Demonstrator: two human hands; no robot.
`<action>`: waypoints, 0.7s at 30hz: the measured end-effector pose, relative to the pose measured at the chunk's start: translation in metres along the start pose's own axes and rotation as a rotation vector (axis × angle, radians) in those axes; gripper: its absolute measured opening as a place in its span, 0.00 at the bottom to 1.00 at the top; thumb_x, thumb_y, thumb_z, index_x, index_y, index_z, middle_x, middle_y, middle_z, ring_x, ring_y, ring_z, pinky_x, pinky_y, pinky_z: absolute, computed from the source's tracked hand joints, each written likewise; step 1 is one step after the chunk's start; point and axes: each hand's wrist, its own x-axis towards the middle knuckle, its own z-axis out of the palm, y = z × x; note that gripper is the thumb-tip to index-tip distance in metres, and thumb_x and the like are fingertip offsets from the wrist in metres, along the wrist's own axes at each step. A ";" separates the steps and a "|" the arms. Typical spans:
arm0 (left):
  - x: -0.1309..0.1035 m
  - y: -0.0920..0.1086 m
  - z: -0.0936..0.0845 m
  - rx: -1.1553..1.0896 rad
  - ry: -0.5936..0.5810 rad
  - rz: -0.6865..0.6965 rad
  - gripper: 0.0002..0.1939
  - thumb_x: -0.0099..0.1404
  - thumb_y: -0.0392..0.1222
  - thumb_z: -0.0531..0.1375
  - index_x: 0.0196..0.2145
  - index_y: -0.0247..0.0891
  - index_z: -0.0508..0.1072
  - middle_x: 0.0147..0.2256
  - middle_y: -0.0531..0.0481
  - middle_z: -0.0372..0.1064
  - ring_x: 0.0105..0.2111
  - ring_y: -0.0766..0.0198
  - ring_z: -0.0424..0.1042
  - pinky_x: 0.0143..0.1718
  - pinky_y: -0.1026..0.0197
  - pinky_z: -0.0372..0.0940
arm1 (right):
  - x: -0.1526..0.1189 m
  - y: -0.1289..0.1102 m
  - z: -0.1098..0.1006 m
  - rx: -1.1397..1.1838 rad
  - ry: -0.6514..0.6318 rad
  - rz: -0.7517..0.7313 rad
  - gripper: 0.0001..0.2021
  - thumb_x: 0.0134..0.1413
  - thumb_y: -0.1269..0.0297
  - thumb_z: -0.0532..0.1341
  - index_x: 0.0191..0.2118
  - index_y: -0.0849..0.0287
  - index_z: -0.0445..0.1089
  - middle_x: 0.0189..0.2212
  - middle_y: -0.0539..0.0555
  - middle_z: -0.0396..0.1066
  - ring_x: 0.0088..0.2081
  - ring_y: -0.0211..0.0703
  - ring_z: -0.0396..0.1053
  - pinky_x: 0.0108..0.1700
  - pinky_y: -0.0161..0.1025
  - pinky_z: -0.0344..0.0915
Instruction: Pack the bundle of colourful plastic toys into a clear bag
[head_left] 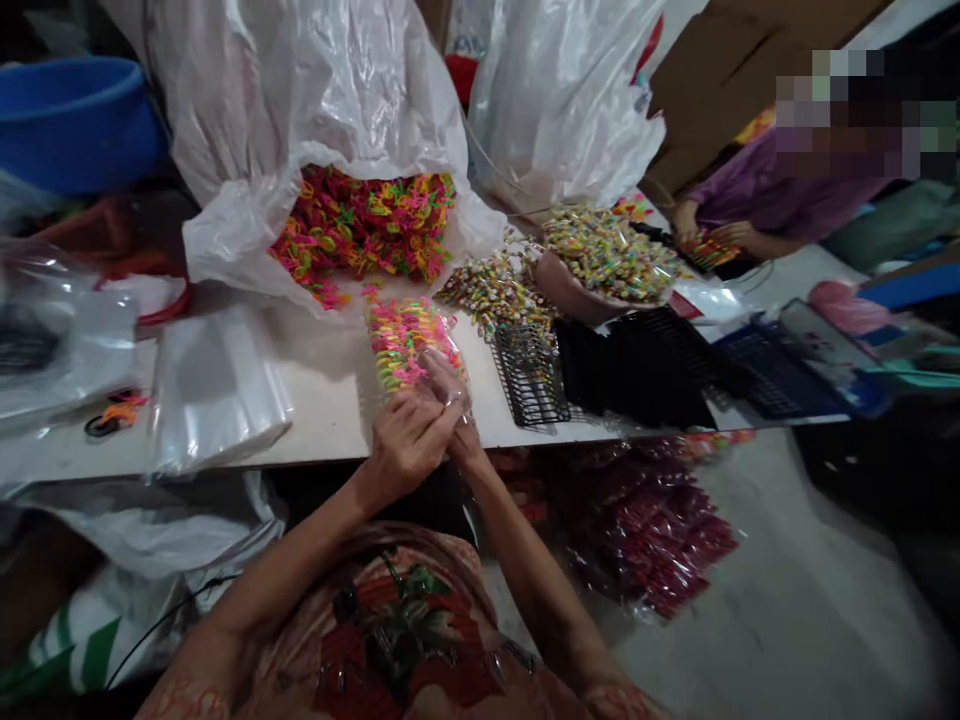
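A clear plastic bag (409,340) filled with small pink, green and yellow pieces lies on the white table (330,420) near its front edge. My left hand (411,437) has its fingers closed on the near end of this bag. Touching it from the right, my right hand (450,400) lies over the bag's near right part, its fingers bent round the plastic. Behind the bag, a big white sack (322,110) lies open, showing a heap of similar bright pieces (367,225).
Flat clear bags (217,385) are stacked at left. A bowl (577,290) heaped with small yellowish pieces, a black rack (529,375) and dark blue trays (780,370) stand at right. A person in purple (780,190) handles pieces at back right. A blue tub (75,125) is back left.
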 end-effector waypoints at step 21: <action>-0.069 0.009 -0.041 -0.194 -0.238 -0.076 0.14 0.58 0.27 0.64 0.41 0.40 0.75 0.28 0.48 0.75 0.27 0.62 0.72 0.34 0.60 0.67 | 0.038 -0.045 -0.014 -0.777 -0.437 0.222 0.07 0.55 0.70 0.61 0.29 0.66 0.72 0.29 0.45 0.77 0.39 0.40 0.76 0.43 0.35 0.70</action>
